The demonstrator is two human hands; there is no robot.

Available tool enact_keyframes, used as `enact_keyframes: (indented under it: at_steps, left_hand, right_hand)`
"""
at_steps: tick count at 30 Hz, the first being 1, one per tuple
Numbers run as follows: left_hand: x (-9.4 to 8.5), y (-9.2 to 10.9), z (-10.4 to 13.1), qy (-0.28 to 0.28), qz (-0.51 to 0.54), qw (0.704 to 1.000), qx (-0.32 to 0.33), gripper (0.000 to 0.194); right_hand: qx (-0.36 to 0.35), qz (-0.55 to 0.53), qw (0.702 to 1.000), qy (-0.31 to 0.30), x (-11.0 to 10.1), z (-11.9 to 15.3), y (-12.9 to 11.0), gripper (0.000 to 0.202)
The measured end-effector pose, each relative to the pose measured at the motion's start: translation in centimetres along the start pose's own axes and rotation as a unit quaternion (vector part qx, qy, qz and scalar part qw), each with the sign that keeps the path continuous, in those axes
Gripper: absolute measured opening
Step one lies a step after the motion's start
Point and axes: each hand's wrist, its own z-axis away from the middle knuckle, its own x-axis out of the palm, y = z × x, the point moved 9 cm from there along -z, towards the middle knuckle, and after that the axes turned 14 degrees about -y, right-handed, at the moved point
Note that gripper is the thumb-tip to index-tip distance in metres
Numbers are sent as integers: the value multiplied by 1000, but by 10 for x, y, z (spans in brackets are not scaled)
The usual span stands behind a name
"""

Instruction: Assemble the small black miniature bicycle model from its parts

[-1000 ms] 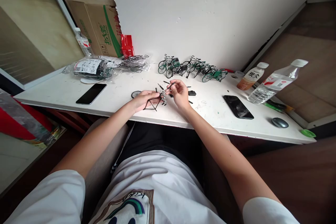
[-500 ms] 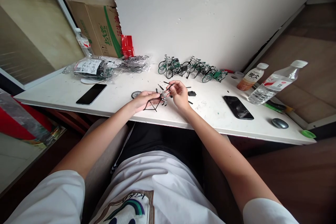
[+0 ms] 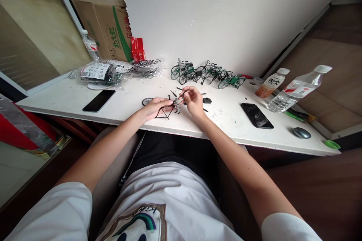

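Note:
My left hand (image 3: 156, 108) is closed on a small black model bicycle frame (image 3: 166, 113), held a little above the table near its front edge. Close beside it, my right hand (image 3: 193, 100) pinches a thin dark part (image 3: 183, 93) at the front end of the frame; its exact kind is too small to make out. A small spoked wheel (image 3: 146, 101) lies just behind my left hand. Around my right hand lie loose dark pieces and a black block-like part (image 3: 207, 100). Fingers partly hide where the held parts meet.
Several assembled model bicycles (image 3: 207, 72) stand along the wall. Plastic bags of parts (image 3: 98, 73) lie at the back left, by a cardboard box (image 3: 106, 32). One phone (image 3: 99, 100) lies left, another phone (image 3: 256, 115) right, near two bottles (image 3: 299, 88) and a mouse (image 3: 301, 132).

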Motion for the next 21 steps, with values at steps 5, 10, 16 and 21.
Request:
enact_keyframes:
  at_steps: [5, 10, 16, 21]
  left_hand:
    - [1, 0, 0, -1, 1, 1000, -2, 36]
    - [1, 0, -1, 1, 2, 1000, -2, 39]
    - [-1, -1, -1, 2, -3, 1000, -6, 40]
    - [0, 0, -1, -3, -4, 1000, -2, 38]
  right_hand:
    - [-4, -15, 1000, -6, 0, 0, 1, 62]
    - [-23, -25, 999, -1, -1, -1, 2, 60]
    - [-42, -22, 999, 0, -2, -1, 2, 55]
    - [-40, 4, 999, -9, -1, -2, 2, 56]
